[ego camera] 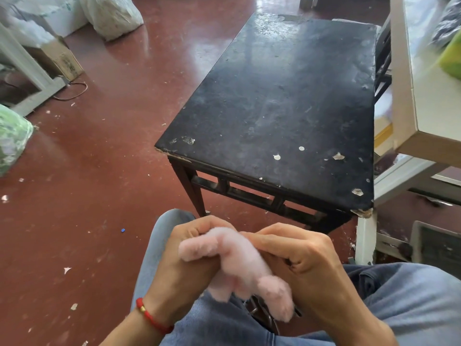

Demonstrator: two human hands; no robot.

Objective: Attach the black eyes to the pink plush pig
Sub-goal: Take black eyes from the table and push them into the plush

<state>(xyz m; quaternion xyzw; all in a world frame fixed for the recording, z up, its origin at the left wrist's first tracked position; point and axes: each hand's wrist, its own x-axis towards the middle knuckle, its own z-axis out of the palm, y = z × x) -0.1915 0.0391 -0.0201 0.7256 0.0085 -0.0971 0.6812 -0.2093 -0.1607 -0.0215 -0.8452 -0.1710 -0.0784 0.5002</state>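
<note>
The pink plush pig [239, 265] lies limp between both hands, just above my lap. My left hand [182, 278], with a red cord on its wrist, grips the pig from the left, and plush spills over its fingers. My right hand [301, 258] pinches the pig's upper end from the right, fingers curled tight. No black eye shows anywhere; the fingers hide the spot where they meet the plush.
A worn black table [287, 101] stands right in front of my knees, with two small pale discs [277, 157] near its front edge. A white workbench [419, 101] is at the right. Bags [112, 13] and a cardboard box [59, 58] sit on the red floor at the left.
</note>
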